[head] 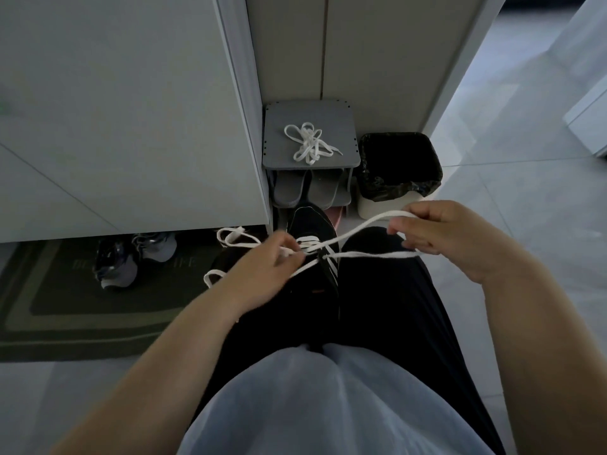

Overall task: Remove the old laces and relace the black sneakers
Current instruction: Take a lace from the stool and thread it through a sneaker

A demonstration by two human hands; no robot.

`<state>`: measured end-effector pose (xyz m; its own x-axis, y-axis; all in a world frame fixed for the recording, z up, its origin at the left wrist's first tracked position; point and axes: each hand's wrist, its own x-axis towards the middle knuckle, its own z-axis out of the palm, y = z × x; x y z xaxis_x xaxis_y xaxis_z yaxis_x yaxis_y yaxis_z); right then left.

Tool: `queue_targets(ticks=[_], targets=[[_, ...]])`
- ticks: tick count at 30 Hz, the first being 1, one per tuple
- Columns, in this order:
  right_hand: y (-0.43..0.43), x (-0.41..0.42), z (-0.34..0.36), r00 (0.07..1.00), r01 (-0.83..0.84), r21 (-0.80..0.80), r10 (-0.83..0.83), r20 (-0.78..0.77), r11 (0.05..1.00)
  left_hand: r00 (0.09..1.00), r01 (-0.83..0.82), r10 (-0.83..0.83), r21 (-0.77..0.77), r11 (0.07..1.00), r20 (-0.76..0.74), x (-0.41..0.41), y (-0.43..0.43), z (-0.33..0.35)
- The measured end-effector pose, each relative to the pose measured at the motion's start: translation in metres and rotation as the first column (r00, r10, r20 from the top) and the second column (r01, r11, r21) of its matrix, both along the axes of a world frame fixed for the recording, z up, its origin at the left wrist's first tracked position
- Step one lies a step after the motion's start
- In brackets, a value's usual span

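– On the far left, item one: we are logging a green mat (pixel 65 310) with grey shoes (pixel 131 257) on it, well apart from the work.
– Item two, left hand (pixel 262 264): we are pinching the white lace (pixel 361 254) at the eyelets of the black sneaker (pixel 312 224), which is resting between our knees, toe pointing away.
– Slack is looping loose left of that hand. We are judging it a snag risk and advising a flat, untwisted strand.
– Beyond: shoe rack (pixel 341 126), spare lace bundle (pixel 308 142) on top, slippers (pixel 305 188) below, lined bin (pixel 399 165) beside. None is blocking us, we are judging.
– Last item, right hand (pixel 440 238): fingers are curling round the lace, drawing it taut. Our hands are working apart, and we are advising even tension on both sides.
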<state>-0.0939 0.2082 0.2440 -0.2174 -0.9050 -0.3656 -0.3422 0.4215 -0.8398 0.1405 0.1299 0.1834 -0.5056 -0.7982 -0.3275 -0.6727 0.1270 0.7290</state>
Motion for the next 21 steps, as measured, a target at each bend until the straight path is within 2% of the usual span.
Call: queue_targets(ticks=[2,4,6,8,9,11,13,14,15,17,18,19,20,21], targets=[[0.002,-0.001,0.004,0.999,-0.044,-0.013,0.044,-0.003,0.999,0.968,0.163,-0.114,-0.214,0.963,0.224,-0.013,0.002,-0.010],[0.003,-0.004,0.006,0.997,-0.072,-0.037,0.072,-0.003,0.997,0.920,0.242,-0.106,-0.338,0.910,0.376,-0.021,-0.002,-0.015],[0.003,-0.006,0.005,0.998,-0.056,-0.068,0.057,0.012,0.996,0.880,0.290,-0.096,-0.366,0.884,0.465,-0.023,-0.006,-0.020],[0.004,-0.009,-0.001,0.999,-0.005,-0.095,0.009,0.039,0.995,0.888,0.276,-0.088,-0.372,0.886,0.451,-0.021,-0.007,-0.022],[0.004,-0.009,-0.005,0.999,0.010,-0.103,-0.006,0.034,0.995,0.918,0.230,-0.067,-0.386,0.894,0.392,-0.019,-0.006,-0.023],[0.004,-0.009,-0.015,1.000,0.023,-0.107,-0.022,0.005,0.994,0.988,0.056,0.002,-0.366,0.929,0.156,-0.013,-0.002,-0.018],[0.003,-0.006,-0.025,0.999,0.041,-0.103,-0.042,-0.006,0.994,0.976,-0.170,0.139,-0.189,0.967,-0.170,-0.008,0.003,-0.002],[0.001,-0.003,-0.030,0.998,0.060,-0.107,-0.061,-0.005,0.992,0.911,-0.260,0.238,-0.021,0.965,-0.337,-0.006,0.006,0.009],[-0.001,0.001,-0.036,0.996,0.085,-0.109,-0.086,-0.009,0.990,0.801,-0.290,0.332,0.163,0.943,-0.498,-0.002,0.008,0.022],[-0.005,0.014,-0.049,0.993,0.104,-0.107,-0.109,-0.044,0.989,0.518,-0.210,0.458,0.411,0.887,-0.723,0.006,0.009,0.043],[-0.007,0.021,-0.056,0.992,0.095,-0.095,-0.102,-0.073,0.991,0.405,-0.181,0.502,0.471,0.863,-0.764,0.009,0.009,0.050],[-0.009,0.026,-0.062,0.992,0.078,-0.078,-0.086,-0.095,0.994,0.356,-0.204,0.534,0.494,0.845,-0.767,0.012,0.007,0.054],[-0.011,0.032,-0.067,0.992,0.060,-0.057,-0.066,-0.104,0.997,0.387,-0.271,0.549,0.478,0.836,-0.741,0.015,0.005,0.055],[-0.013,0.036,-0.071,0.994,0.047,-0.043,-0.051,-0.097,0.998,0.475,-0.356,0.550,0.421,0.834,-0.687,0.016,0.004,0.054]])
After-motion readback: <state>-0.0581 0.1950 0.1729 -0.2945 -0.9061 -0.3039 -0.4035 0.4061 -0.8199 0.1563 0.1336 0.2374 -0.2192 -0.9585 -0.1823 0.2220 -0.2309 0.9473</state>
